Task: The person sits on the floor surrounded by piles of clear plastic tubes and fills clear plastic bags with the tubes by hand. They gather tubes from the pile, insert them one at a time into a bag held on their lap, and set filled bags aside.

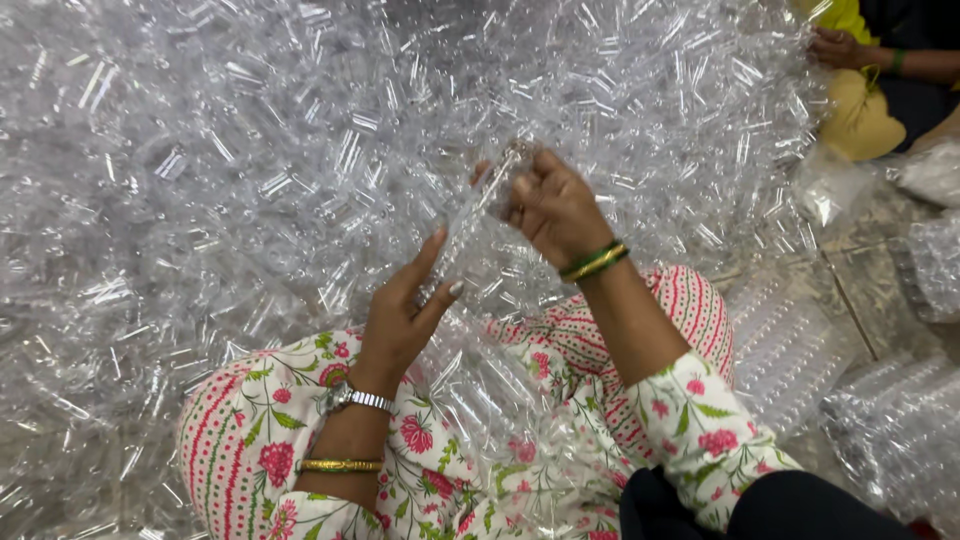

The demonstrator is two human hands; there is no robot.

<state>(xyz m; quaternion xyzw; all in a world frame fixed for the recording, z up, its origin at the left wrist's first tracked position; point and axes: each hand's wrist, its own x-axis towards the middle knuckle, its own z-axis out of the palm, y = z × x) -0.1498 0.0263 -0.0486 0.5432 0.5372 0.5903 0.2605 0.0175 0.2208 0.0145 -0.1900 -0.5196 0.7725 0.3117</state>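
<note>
Clear plastic bag [480, 235] of small clear tubes, held up over the lap in both hands

Left hand [405, 310] pinches its lower edge, right hand [550, 205] is closed on the top. Looks light, floppy and slick, so I'd grab the bunched film, not the middle. Huge heap of loose tubes [250, 150] all around, filled packs [890, 420] at right, another person's hand [835, 45] top corner

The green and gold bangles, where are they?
In the head view, the green and gold bangles sit on the right wrist, just below the right hand, which holds a clear plastic bag over the plastic pile.
</note>
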